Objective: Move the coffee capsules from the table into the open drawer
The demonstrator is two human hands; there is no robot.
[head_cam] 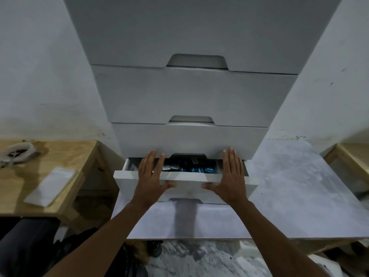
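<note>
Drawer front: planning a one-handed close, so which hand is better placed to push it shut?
Left, marginally. The left hand and right hand both rest flat on the drawer front, but the left sits slightly nearer its middle.

Capsules (199,169) mostly hidden: upper drawer front (189,138) covers the back, left hand (151,176) covers some. Count unclear, label print too small. Cabinet (199,33) top cropped.

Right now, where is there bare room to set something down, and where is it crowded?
The grey table is bare right of the drawer unit, back to the wall, and along its near edge. The wooden table has room right of the tape roll, behind the packet. The drawer is crowded: capsules inside, left hand and right hand across its front.
</note>
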